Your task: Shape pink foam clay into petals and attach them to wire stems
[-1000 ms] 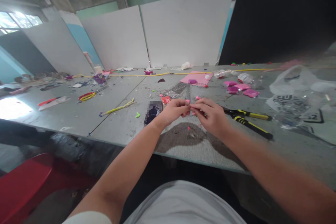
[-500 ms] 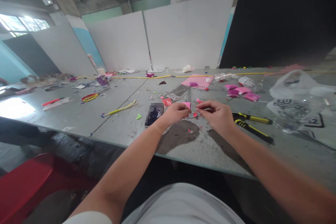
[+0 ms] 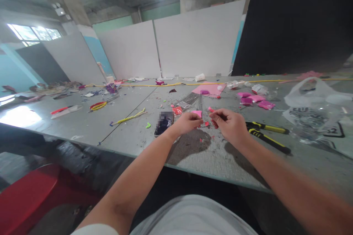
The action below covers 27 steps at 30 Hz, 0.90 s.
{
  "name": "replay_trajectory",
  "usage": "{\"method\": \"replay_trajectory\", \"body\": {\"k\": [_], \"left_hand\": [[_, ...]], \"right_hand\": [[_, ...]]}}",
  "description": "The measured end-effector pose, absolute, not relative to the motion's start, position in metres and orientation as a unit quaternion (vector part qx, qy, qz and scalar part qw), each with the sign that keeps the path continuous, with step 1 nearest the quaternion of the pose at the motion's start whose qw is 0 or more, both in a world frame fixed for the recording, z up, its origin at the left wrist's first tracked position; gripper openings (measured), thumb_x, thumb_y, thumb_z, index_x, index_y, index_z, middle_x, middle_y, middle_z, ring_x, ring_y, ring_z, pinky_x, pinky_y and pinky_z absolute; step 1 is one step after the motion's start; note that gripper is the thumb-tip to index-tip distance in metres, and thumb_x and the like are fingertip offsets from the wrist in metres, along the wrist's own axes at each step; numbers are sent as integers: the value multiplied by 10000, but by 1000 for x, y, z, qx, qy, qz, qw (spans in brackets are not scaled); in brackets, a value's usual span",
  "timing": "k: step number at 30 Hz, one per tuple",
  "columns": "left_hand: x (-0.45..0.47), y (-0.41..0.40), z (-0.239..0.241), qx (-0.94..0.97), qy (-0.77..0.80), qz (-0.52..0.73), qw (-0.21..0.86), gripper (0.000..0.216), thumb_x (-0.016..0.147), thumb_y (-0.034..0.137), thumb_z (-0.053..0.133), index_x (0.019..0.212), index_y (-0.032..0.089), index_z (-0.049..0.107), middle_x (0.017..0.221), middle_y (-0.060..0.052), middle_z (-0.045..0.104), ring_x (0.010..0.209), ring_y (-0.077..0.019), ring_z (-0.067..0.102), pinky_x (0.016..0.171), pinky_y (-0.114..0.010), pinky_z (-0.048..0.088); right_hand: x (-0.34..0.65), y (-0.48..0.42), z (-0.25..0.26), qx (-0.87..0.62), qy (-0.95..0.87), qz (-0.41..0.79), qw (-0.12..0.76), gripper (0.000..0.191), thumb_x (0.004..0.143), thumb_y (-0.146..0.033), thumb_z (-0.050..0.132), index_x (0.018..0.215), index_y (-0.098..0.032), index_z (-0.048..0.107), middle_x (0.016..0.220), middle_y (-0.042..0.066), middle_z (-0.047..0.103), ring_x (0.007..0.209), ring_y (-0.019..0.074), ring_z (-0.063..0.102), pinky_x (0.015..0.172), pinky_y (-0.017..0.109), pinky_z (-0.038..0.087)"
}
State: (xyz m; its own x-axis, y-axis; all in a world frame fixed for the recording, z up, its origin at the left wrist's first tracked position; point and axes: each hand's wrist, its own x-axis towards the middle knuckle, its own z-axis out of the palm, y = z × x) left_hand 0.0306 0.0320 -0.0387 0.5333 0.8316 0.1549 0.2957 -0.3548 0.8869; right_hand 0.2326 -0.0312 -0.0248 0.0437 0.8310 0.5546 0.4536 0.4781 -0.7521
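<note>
Both my hands hover just above the grey table (image 3: 116, 136), a small gap between them. My left hand (image 3: 186, 122) is closed in a pinch on a small pink piece (image 3: 196, 113). My right hand (image 3: 229, 125) is curled shut, with a bit of red-pink material (image 3: 214, 122) showing at its fingertips. Small pink scraps (image 3: 205, 139) lie on the table under the hands. A bundle of thin wires in clear wrap (image 3: 190, 100) lies just beyond.
A phone (image 3: 164, 122) lies left of my left hand. Yellow-handled pliers (image 3: 266, 136) lie to the right, with a plastic bag (image 3: 317, 106) further right. Pink packets (image 3: 255, 100), a pink sheet (image 3: 211, 88), yellow pipe cleaner (image 3: 128, 118) and white boards (image 3: 198, 40) stand beyond.
My hands were touching together on the pink piece; they have drawn apart. The view has tilted upward slightly.
</note>
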Motion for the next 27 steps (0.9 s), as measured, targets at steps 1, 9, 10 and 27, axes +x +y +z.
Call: {"method": "replay_trajectory", "body": {"k": [1, 9, 10, 27], "left_hand": [[30, 32, -38, 764, 367, 308, 433, 374, 836, 517, 698, 735, 162, 639, 636, 20, 567, 588, -106, 479, 564, -263, 314], [30, 29, -36, 750, 372, 311, 450, 370, 829, 524, 700, 774, 160, 656, 633, 30, 546, 588, -106, 472, 575, -264, 324], [30, 29, -35, 748, 367, 313, 455, 358, 828, 510, 700, 782, 158, 662, 639, 28, 551, 594, -106, 474, 583, -264, 334], [26, 21, -18, 653, 337, 374, 566, 321, 777, 451, 765, 800, 149, 661, 649, 25, 565, 546, -65, 451, 522, -237, 272]], "right_hand": [[232, -30, -27, -481, -666, 183, 540, 346, 899, -562, 702, 842, -227, 769, 618, 26, 708, 566, 208, 655, 611, 358, 499], [227, -27, -34, -472, -664, 236, 530, 221, 831, -435, 762, 910, -230, 787, 854, 73, 809, 756, 270, 751, 744, 429, 593], [226, -30, -33, -470, -672, 230, 524, 216, 845, -434, 750, 904, -228, 776, 831, 70, 800, 727, 260, 741, 721, 418, 587], [224, -32, -25, -479, -676, 174, 533, 179, 891, -299, 628, 953, -226, 779, 853, 66, 800, 692, 228, 737, 667, 370, 569]]}}
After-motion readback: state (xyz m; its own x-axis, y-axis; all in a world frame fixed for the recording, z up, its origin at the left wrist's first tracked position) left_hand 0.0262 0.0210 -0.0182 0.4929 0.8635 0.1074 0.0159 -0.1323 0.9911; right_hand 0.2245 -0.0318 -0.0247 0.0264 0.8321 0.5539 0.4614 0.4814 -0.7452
